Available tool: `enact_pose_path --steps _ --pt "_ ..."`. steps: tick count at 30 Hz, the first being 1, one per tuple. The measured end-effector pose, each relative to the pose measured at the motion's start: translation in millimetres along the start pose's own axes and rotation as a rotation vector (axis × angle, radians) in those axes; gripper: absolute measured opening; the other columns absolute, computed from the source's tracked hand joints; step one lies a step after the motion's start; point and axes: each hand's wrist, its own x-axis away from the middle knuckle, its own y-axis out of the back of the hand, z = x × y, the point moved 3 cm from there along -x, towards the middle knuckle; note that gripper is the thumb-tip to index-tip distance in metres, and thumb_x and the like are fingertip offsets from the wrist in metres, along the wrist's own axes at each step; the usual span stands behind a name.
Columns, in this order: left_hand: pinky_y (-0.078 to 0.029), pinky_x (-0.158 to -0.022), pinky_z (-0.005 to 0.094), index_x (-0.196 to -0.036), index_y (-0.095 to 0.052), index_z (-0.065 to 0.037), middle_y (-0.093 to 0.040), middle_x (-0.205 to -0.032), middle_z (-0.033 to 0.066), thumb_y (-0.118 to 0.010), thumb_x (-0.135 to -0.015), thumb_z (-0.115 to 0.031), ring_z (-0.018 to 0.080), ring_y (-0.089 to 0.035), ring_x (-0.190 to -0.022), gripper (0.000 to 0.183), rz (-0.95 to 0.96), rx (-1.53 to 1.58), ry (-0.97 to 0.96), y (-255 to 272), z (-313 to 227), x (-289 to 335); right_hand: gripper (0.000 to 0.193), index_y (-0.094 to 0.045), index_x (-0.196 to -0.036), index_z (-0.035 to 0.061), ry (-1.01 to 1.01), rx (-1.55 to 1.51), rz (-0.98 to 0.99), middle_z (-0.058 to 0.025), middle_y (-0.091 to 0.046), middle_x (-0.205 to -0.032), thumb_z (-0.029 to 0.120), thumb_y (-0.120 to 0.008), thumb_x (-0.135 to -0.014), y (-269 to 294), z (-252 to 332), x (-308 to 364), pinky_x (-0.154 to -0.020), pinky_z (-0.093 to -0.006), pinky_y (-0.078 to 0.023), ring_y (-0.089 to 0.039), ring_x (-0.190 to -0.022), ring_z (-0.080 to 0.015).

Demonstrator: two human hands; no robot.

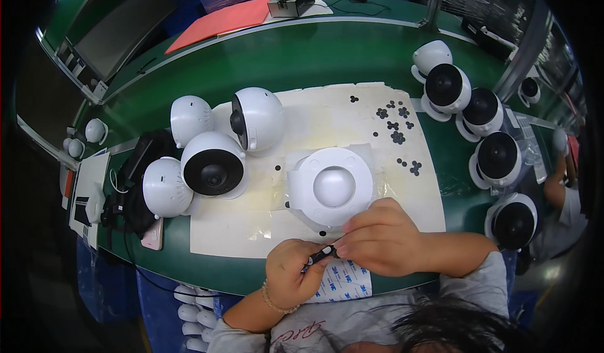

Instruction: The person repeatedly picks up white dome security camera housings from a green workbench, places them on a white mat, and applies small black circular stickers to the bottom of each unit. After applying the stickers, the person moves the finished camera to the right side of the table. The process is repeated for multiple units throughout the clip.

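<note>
My left hand (290,272) is closed, with a narrow black strip (319,256) with pale spots pinched between thumb and fingers. The fingertips of my right hand (385,238) are pressed together at the strip's right end, partly covering it. Just below lies a white sheet with blue print (352,284), partly under my hands. Beyond my right hand sits a white ring-shaped part (305,183) with a round hollow in its middle, on clear wrapping. A small black disc (323,233) lies between this ring and my hands.
White ball-shaped cameras with black fronts stand at the left (214,164) and in a row at the right (497,158). Small black discs (397,138) dot the cream card (220,237). A black cable and pouch (141,196) and a phone (153,235) lie far left. Another person (557,189) is at right.
</note>
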Motion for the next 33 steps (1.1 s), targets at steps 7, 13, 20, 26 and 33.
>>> enact_pose_path --steps 7,13,20,26,33 --pt "-0.043 -0.053 0.0311 -0.080 -0.059 -0.001 -0.060 -0.069 0.0102 -0.065 -0.066 -0.002 0.0244 -0.056 -0.056 0.016 0.007 -0.051 -0.124 -1 -2 -5 0.029 -0.060 -0.094 0.0069 0.017 -0.006 -0.055 -0.0032 -0.059 -0.087 0.008 -0.066 -0.065 -4 -1 3 -0.070 -0.0314 -0.041 -0.056 -0.085 -0.0202" --pt "-0.043 -0.052 0.0313 -0.077 -0.057 0.001 -0.058 -0.067 0.0118 -0.063 -0.065 0.001 0.0255 -0.055 -0.056 0.013 0.010 -0.068 -0.079 1 -3 -4 0.027 -0.060 -0.096 0.0083 0.160 -0.018 0.085 -0.0046 -0.059 -0.091 0.008 -0.063 -0.068 0 8 7 -0.068 -0.0311 -0.042 -0.056 -0.086 -0.0208" --pt "-0.042 -0.054 0.0331 -0.083 -0.060 -0.003 -0.058 -0.068 0.0085 -0.062 -0.059 -0.001 0.0241 -0.055 -0.057 0.024 0.007 -0.062 -0.140 -2 1 -2 0.032 -0.059 -0.103 0.0080 0.058 -0.289 -0.091 -0.0082 -0.054 -0.102 0.004 -0.061 -0.071 -15 4 -8 -0.063 -0.0294 -0.045 -0.055 -0.084 -0.0211" --pt "-0.043 -0.062 0.0355 -0.083 -0.060 -0.003 -0.059 -0.078 0.0130 -0.065 -0.063 -0.006 0.0280 -0.057 -0.069 0.021 0.022 -0.046 -0.066 0 3 0 0.034 -0.056 -0.104 0.0042 0.297 -0.420 -0.013 -0.0128 -0.052 -0.108 -0.004 -0.061 -0.071 -12 13 6 -0.064 -0.0305 -0.047 -0.056 -0.085 -0.0266" --pt "-0.030 -0.092 0.0442 -0.080 -0.061 -0.004 -0.040 -0.128 0.0253 -0.065 -0.066 -0.012 0.0411 -0.037 -0.118 0.017 -0.014 -0.297 -0.119 0 5 -5 0.052 -0.034 -0.122 0.0020 -0.246 -0.390 -0.245 -0.0160 -0.045 -0.109 -0.012 -0.052 -0.075 13 -31 -6 -0.067 -0.0264 -0.046 -0.053 -0.082 -0.0161"
